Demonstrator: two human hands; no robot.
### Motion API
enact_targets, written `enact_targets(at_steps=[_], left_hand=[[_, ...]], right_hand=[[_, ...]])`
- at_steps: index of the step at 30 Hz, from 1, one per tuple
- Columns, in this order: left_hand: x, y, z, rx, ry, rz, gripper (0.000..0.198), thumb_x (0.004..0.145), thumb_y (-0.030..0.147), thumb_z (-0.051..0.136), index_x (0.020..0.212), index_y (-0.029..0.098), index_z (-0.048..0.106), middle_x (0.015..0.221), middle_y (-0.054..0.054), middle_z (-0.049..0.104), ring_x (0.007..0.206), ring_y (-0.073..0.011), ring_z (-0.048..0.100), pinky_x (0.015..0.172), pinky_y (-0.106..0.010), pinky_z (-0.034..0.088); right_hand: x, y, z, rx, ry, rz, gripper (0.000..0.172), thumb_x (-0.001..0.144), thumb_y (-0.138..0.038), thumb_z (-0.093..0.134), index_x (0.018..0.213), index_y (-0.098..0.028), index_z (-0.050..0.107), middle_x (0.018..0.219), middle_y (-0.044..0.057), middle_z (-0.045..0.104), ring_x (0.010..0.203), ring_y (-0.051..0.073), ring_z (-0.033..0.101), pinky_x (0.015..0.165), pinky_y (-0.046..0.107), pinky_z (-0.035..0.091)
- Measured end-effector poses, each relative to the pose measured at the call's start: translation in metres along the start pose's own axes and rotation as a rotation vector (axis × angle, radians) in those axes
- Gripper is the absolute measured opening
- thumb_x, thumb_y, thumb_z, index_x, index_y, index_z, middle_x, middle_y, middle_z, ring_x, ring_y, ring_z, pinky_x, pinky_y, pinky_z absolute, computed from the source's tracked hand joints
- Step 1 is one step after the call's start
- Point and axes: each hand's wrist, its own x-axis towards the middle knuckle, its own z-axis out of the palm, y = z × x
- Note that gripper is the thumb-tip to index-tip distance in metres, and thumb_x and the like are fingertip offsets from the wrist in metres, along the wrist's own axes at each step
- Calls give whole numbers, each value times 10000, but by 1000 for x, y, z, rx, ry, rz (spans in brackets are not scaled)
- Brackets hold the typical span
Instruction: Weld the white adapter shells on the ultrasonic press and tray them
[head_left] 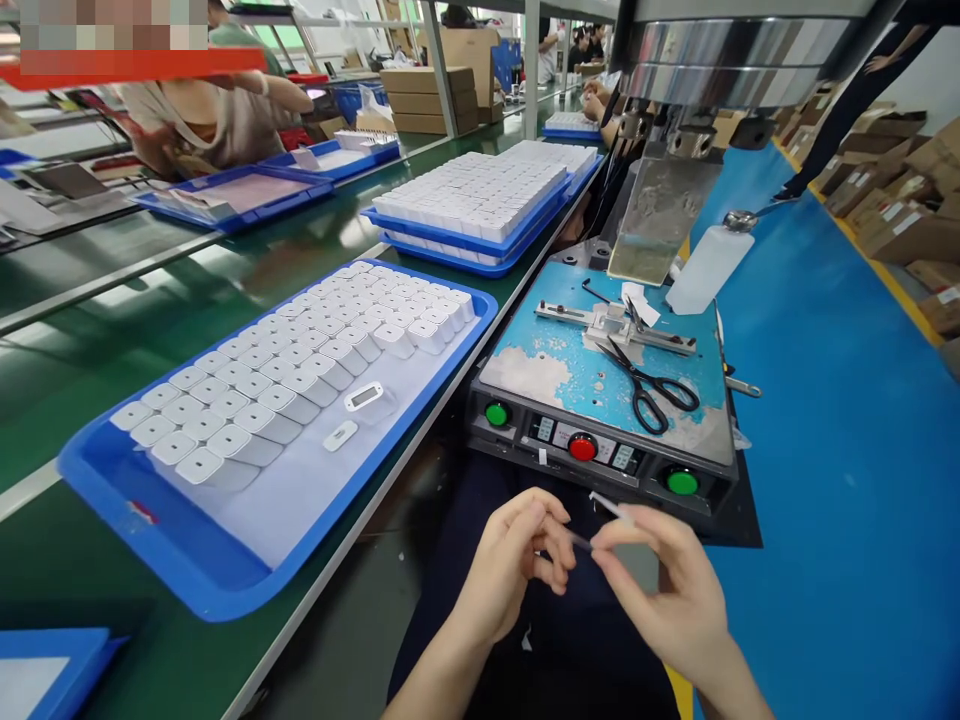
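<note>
Two hands pinch one thin clear strip.
Low in the frame, the left hand [510, 560] and right hand [664, 585] each hold an end of the strip [600, 525]; it lies sideways between them.

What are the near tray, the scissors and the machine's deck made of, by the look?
Near tray: likely moulded plastic, uniform glossy blue with rounded rim. Scissors: black handles, probably plastic; blades dark, seemingly metal. Machine's deck: apparently painted metal, since the light-blue coat has worn off in pale bare patches.
</note>
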Motion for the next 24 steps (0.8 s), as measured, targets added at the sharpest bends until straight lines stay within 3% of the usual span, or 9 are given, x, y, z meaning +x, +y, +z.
enact_targets(at_steps=[4, 7, 11, 15, 18, 24], left_hand=[[1, 1, -3, -4, 6, -30, 241, 768, 341, 696, 850, 150, 574, 656, -7, 634, 516, -76, 551, 460, -159, 496], [2, 2, -4, -9, 7, -60, 228, 726, 271, 735, 824, 152, 567, 643, 10, 625, 498, -64, 535, 448, -149, 490], [1, 1, -4, 53, 80, -15, 237, 715, 263, 748, 855, 151, 594, 667, 9, 643, 496, -67, 547, 453, -156, 480], [2, -3, -4, 203, 220, 103, 312, 720, 272, 743, 987, 147, 642, 724, -27, 697, 606, -117, 626, 533, -184, 506], [3, -7, -4, 250, 252, 108, 267, 715, 303, 748, 912, 144, 664, 738, -50, 718, 684, -151, 656, 571, -198, 521], [4, -11, -4, 213, 258, 95, 228, 702, 328, 760, 787, 143, 657, 707, -54, 719, 654, -159, 664, 530, -192, 510]], right_hand=[[3, 8, -8, -119, -201, -205, 634, 807, -10, 603, 1302, -359, 415, 885, -7, 701, 731, 174, 644, 652, 341, 504], [5, 8, -9, -132, -213, -208, 620, 797, -6, 607, 1282, -350, 433, 932, 8, 694, 785, 186, 643, 676, 353, 507], [2, 3, -7, -76, -75, -32, 353, 807, -87, 628, 1087, -287, 550, 1045, 71, 636, 965, 237, 613, 778, 395, 510], [-1, 1, 2, 63, 140, 242, 48, 860, -191, 586, 860, -238, 578, 977, 82, 577, 962, 239, 582, 770, 376, 501], [-1, 3, 11, 91, 155, 341, 82, 854, -249, 604, 776, -224, 593, 993, 81, 562, 982, 239, 565, 813, 373, 478], [0, 5, 24, 104, 113, 439, 117, 845, -311, 620, 776, -217, 636, 1078, 96, 556, 1064, 261, 540, 891, 398, 444]])
